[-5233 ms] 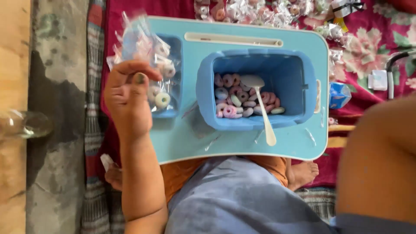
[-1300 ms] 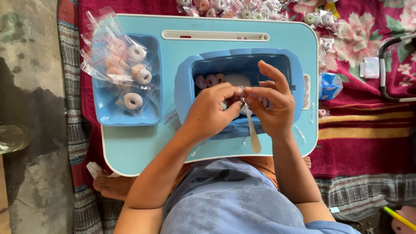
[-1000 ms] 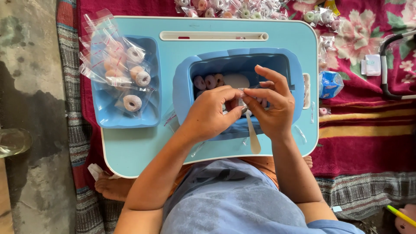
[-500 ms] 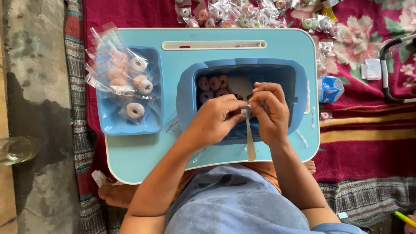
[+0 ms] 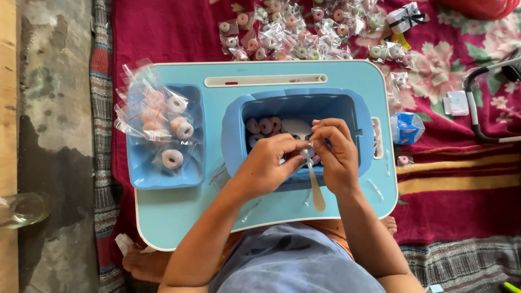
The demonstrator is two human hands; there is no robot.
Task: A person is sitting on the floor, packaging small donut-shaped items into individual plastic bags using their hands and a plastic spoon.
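My left hand [image 5: 268,163] and my right hand [image 5: 334,153] meet over a deep blue tub [image 5: 233,135] on a light blue lap tray [image 5: 179,211]. Together the fingertips pinch a small clear plastic bag [image 5: 308,147]; what it holds is hidden by my fingers. Pastel ring-shaped candies [image 5: 261,126] lie in the tub beside the bowl of a white spoon [image 5: 315,187], whose handle sticks out over the tub's near rim. At the left, a shallow blue dish [image 5: 142,172] holds a pile of bagged ring candies [image 5: 163,122].
Many more bagged candies [image 5: 287,32] lie on the red floral cloth beyond the tray. A small blue carton [image 5: 406,127] sits right of the tray, with a white block [image 5: 457,102] and a black-and-white curved bar [image 5: 477,122] farther right. A glass [image 5: 19,209] stands on the floor, left.
Five seconds ago my left hand held up a bunch of bagged candies; they now lie in the left dish. Both hands have since closed on a small bag over the tub.
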